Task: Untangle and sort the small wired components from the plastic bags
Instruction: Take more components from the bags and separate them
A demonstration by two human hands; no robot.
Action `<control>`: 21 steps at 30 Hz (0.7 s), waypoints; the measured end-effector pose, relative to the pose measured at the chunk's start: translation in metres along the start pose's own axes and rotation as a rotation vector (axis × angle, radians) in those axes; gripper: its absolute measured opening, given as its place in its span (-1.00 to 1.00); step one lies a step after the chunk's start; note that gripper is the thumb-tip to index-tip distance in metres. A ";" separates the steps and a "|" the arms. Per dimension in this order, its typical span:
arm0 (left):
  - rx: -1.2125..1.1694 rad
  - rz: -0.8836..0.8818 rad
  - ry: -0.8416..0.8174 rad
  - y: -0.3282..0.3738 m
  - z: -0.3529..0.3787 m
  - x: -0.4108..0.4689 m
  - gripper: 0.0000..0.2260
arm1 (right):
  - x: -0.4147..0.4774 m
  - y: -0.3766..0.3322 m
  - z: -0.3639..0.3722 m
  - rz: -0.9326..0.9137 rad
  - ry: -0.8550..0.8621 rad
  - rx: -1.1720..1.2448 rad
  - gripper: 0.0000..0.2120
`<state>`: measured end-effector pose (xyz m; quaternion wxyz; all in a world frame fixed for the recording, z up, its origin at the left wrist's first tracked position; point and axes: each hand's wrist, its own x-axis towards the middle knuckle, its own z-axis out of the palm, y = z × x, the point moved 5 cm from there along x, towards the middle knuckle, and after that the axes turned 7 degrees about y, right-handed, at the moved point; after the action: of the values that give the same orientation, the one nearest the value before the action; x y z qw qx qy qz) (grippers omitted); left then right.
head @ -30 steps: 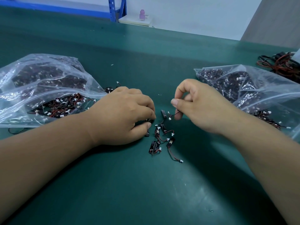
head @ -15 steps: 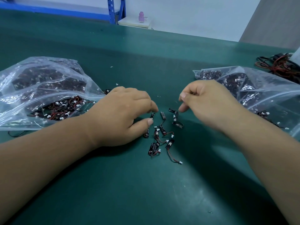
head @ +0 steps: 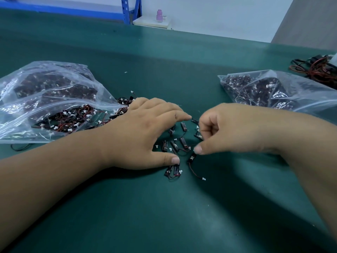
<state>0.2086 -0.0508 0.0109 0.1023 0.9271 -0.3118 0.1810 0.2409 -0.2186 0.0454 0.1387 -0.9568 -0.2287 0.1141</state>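
Several small black wired components with red-black leads and white plugs lie loose on the green mat between my hands. My left hand is spread flat over their left side, fingers straight, its thumb tip touching a pair of components. My right hand hovers over their right side with fingers curled and the thumb pointing down just above one component with a long lead; I see nothing held in it. An open clear bag full of tangled components lies left, a second bag right.
A bundle of red and black cables lies at the far right edge. Beyond the table stand a blue shelf post and a small pink bottle on a white surface. Tiny white bits dot the mat.
My right hand let go of the lead it pinched and dropped onto the right side of the pile. My left hand opened and its fingers spread over the components.
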 end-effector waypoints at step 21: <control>-0.179 -0.159 0.242 -0.010 -0.018 0.005 -0.69 | 0.008 0.000 -0.001 0.131 0.314 0.680 -0.80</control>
<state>0.2137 -0.0408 0.0284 0.2351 0.9075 -0.2379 0.2541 0.2481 -0.2146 0.0452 0.4741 -0.8745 -0.0921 0.0443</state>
